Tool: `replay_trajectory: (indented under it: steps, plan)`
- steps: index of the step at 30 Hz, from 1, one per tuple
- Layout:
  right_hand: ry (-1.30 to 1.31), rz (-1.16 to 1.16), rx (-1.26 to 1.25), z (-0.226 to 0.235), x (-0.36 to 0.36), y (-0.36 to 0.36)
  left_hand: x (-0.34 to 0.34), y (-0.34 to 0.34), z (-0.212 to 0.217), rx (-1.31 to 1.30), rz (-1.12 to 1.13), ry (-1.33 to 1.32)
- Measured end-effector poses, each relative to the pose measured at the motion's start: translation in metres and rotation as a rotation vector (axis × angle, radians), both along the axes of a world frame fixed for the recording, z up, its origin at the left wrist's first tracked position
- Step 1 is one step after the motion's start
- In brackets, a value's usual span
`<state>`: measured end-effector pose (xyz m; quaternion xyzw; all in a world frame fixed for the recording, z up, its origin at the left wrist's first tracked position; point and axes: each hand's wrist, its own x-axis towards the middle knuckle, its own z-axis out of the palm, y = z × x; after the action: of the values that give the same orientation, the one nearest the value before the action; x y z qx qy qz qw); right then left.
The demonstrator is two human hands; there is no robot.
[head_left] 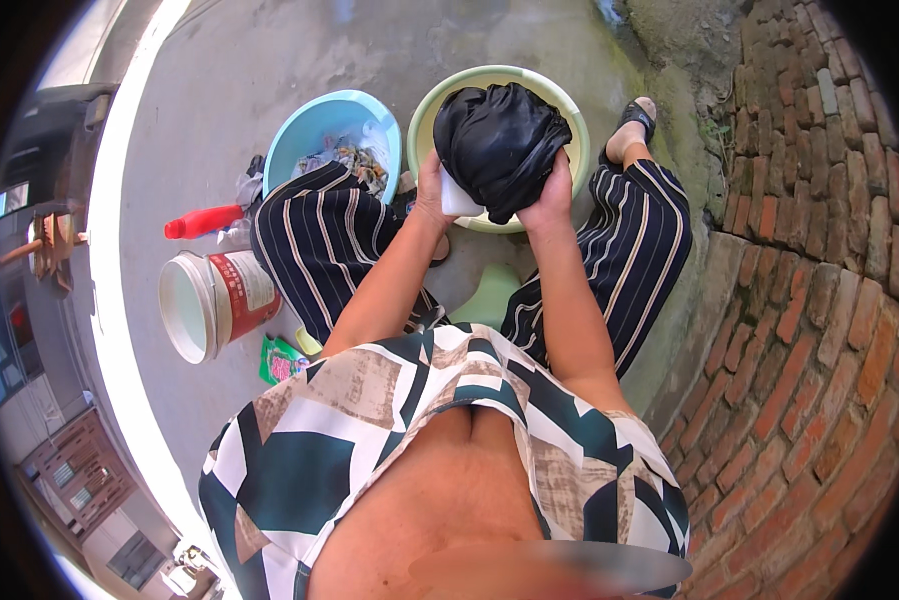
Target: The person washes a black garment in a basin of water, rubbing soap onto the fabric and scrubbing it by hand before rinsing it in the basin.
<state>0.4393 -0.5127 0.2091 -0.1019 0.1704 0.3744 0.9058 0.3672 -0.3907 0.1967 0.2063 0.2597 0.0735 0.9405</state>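
A bunched-up, shiny black cloth (499, 150) is held between my two hands over a pale yellow-green basin (552, 92). My left hand (433, 188) grips its left side, and a smooth white block (459, 199) sticks out beneath the cloth beside those fingers. On the other side, my right hand (552, 196) closes around the lower right of the bundle. Most fingertips are hidden under the cloth. The bundle covers much of the basin's inside.
Left of the basin stands a light blue tub (287, 128) with crumpled patterned cloth. A red bottle (202, 221), a white bucket on its side (194, 307) and a green packet (281, 360) lie on the concrete. A brick wall (799, 330) rises at right.
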Motion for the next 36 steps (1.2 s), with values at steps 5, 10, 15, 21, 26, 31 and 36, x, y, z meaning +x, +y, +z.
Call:
replay_trajectory:
  steps: [5, 10, 15, 21, 26, 31, 36]
  plan:
    - [-0.669, 0.107, -1.151, -0.02, 0.027, -0.03, 0.007, 0.03, 0.037, 0.129, -0.056, -0.216]
    - [-0.329, 0.132, -0.318, -0.006, 0.02, -0.009, 0.029, 0.013, 0.063, 1.094, -0.493, -0.057]
    - [-0.096, 0.105, -0.104, -0.073, 0.011, 0.0, 0.011, -0.026, 0.036, 1.307, -0.354, 0.149]
    - [0.073, -0.023, -0.123, -0.074, -0.006, -0.002, 0.0, -0.061, 0.075, 2.137, 0.011, -0.256]
    - [0.129, 0.195, -0.128, -0.021, -0.031, 0.018, 0.031, -0.01, 0.023, 2.119, 0.045, 0.246]
    - [0.075, 0.364, -0.073, -0.019, -0.029, 0.0, 0.033, 0.016, 0.02, 1.304, -0.406, 0.241]
    - [-0.07, 0.206, -0.084, -0.066, -0.021, 0.01, 0.022, -0.008, 0.058, 1.333, -0.543, 0.092]
